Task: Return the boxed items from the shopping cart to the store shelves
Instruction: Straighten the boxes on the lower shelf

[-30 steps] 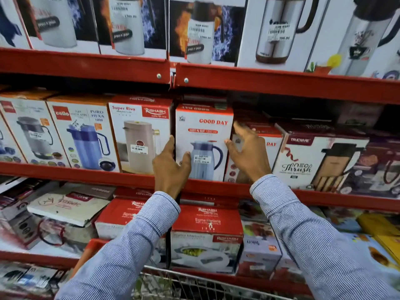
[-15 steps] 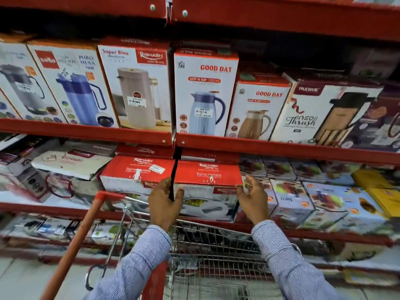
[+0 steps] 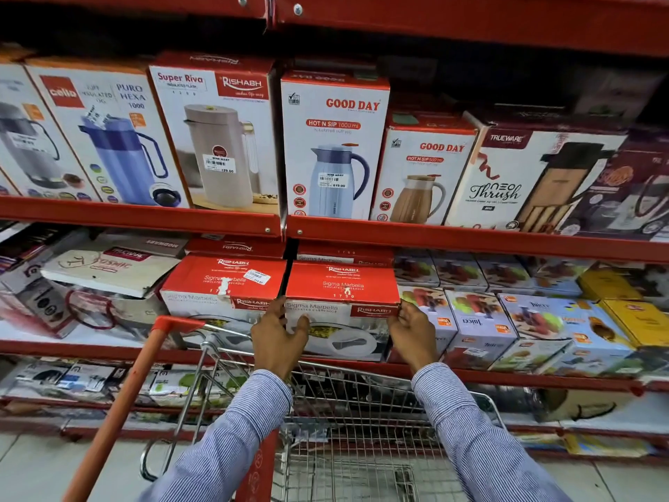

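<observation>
Left hand (image 3: 278,340) grips the left front edge of a red casserole box (image 3: 342,302), fingers curled onto its face. Right hand (image 3: 412,331) clamps the box's right corner. The box sits on the lower shelf (image 3: 506,375), touching a twin box (image 3: 222,288) at 9 o'clock. The cart (image 3: 354,440) stands at 6 o'clock; the Good Day box (image 3: 335,146) is at 12.

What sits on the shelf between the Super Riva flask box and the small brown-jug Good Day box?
In the head view, one box: the taller Good Day Hot N Sip box picturing a blue jug, standing upright between the Super Riva box and the smaller Good Day box.
</observation>
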Motion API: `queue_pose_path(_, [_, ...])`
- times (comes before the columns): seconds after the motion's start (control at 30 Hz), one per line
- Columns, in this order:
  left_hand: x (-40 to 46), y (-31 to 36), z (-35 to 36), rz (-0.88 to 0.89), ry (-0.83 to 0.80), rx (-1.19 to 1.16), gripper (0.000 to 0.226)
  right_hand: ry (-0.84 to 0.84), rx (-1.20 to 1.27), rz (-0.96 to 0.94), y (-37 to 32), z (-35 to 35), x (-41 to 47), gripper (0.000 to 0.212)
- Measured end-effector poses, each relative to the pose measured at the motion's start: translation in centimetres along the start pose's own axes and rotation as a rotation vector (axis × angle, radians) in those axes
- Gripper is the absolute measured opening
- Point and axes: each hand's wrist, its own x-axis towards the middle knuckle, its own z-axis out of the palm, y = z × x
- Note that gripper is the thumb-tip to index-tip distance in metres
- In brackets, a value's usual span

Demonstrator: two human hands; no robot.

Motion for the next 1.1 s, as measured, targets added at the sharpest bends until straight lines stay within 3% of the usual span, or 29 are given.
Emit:
queue_pose_path(0.4, [0.4, -0.4, 0.2, 0.019, 0.004, 0.051, 0.064, -0.030, 0.051, -0.037, 0.4, -0.3, -0.8, 0.038])
queue_pose_path(0.6, [-0.7, 0.1, 0.6, 0.005, 0.037, 0.023, 0.061, -0.128, 0.012, -0.034, 0.7, -1.4, -0.4, 0.047])
queue_pose_path(0.7, [-2.9, 0.7, 2.6, 0.059, 0.064, -0.047, 0.049, -0.064, -0.153, -0.064, 1.5, -4.0, 0.3, 0.057])
queue_pose_path(0.77, [-4.5, 1.3, 4.7, 0.082, -0.015, -0.071, 0.038, -0.053, -0.284, -0.111, 2.2, -6.3, 1.2, 0.057])
queue_pose_path(0.87, [-6.6, 3.1, 7.9, 0.077, -0.181, -0.070, 0.026, -0.146, -0.496, -0.201, 2.8, -9.1, 3.6, 0.062])
queue_pose_path(1.0, [-7.4, 4.9, 12.1, -0.005, -0.347, -0.045, 0.029, -0.321, -0.820, -0.299, 3.3, -10.9, 8.2, 0.088])
queue_pose_path(1.1, [-7.3, 5.5, 14.7, -0.069, -0.393, 0.010, 0.028, -0.406, -0.964, -0.370, 3.3, -11.2, 10.5, 0.101])
